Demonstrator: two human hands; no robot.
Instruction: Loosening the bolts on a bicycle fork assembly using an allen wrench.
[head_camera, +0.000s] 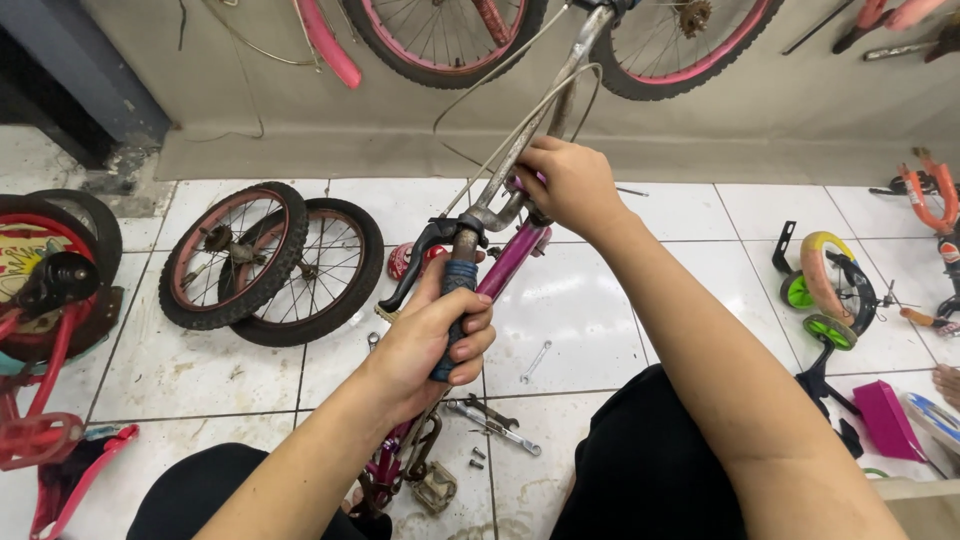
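A silver bicycle handlebar (520, 150) rises from a small purple bike frame (512, 262) lying on the white tiled floor. My left hand (432, 338) is closed around the blue-grey grip (455, 300) at the handlebar's near end, just below a black brake lever (420, 252). My right hand (567, 186) grips the bar higher up, near the stem, where grey brake cables (505, 95) loop away. A pedal and crank (432, 482) of the frame lie between my knees.
Two loose small wheels (268, 262) lie left of the frame. Wrenches (497, 420), a small spanner (535, 362) and bolts lie on the tiles. A red child's bike (45, 330) is at the left, training wheels (822, 295) at the right, and bikes lean against the far wall.
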